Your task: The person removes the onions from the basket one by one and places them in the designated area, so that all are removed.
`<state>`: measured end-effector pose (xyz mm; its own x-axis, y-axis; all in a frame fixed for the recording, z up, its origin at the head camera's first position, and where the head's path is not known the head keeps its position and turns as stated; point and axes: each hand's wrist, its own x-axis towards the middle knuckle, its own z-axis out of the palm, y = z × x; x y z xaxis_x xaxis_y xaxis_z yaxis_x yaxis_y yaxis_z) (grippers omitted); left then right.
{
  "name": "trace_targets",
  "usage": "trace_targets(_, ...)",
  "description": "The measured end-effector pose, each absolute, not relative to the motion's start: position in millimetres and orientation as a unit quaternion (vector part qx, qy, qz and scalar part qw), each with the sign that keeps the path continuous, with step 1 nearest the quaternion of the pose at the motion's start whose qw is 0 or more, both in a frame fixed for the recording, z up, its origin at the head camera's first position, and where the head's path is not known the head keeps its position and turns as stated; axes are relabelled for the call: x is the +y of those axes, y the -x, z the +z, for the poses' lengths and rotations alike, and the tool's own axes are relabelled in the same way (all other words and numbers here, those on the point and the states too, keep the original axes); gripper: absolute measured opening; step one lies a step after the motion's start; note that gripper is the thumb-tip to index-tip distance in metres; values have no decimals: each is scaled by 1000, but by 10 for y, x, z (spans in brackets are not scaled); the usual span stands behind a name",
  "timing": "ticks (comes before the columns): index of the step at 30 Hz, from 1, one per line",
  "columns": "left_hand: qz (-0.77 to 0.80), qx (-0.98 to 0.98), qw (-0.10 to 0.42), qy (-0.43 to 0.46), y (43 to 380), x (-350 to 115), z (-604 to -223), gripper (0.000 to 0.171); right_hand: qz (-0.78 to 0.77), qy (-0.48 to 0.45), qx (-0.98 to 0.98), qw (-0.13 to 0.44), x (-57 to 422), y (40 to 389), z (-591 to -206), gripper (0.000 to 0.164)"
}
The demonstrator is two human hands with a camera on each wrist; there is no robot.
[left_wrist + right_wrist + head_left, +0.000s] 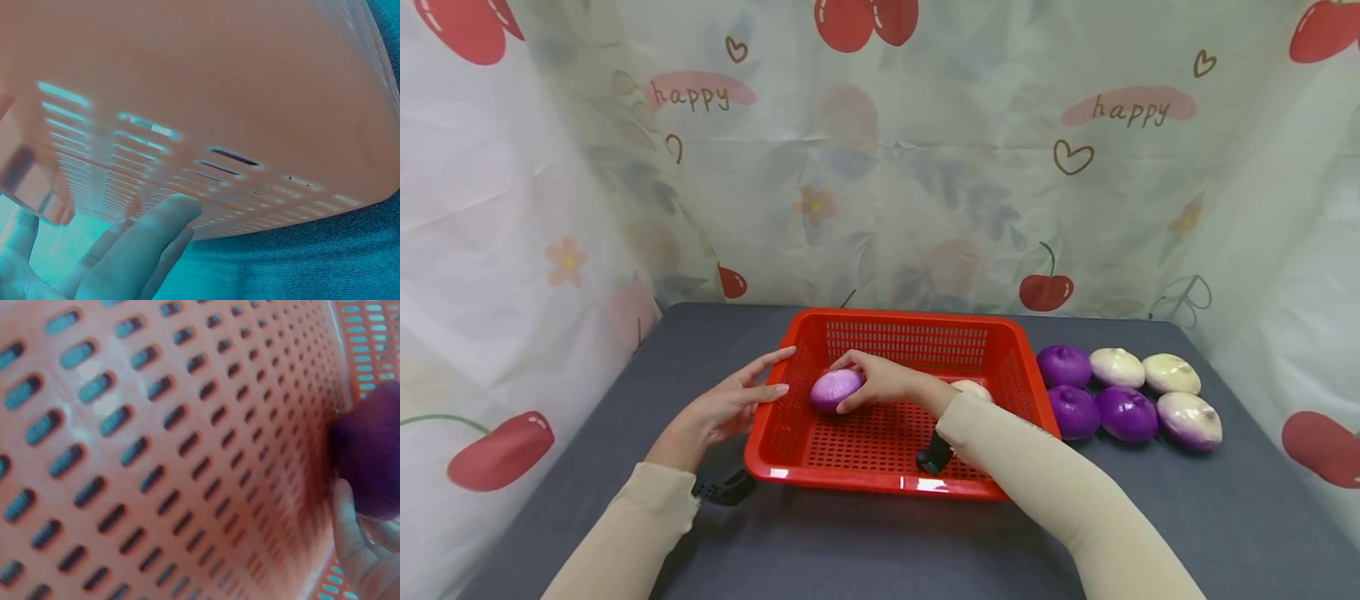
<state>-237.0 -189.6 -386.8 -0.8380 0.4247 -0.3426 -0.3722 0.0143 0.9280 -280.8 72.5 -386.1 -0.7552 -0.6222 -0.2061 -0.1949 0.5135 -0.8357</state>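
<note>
My right hand (880, 382) reaches into a red slotted plastic basket (902, 485) and grips a purple onion (835, 392), thumb on the near side and fingers on the far side. The onion is low near the basket's left wall; in the right wrist view its dark purple side (372, 453) shows beside the slotted floor. At the left rim, my left hand (730, 404) rests its extended thumb and index finger on the edge. In the left wrist view its other fingers (140, 244) lie nearly straight by the outer wall. A whitish onion (972, 389) inside the basket is partly hidden behind my right forearm.
Right of the basket, on the dark grey tabletop (880, 554), several onions stand in two rows: purple ones (1126, 414) nearer the basket, whitish ones (1171, 373) farther right. A printed curtain (895, 192) encloses the back and sides. Each wrist bears a black camera strap (722, 490).
</note>
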Motion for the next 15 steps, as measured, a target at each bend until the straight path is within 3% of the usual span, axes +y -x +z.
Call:
trace_targets(8,704,652,282,-19,2366,-1890,-3866,71,-460,217,823,255,830,2831,-3691,60)
trace_targets(15,712,640,289,-22,2376,-1904,-3842,71,-499,219,806,232,940,2861,-3371,82)
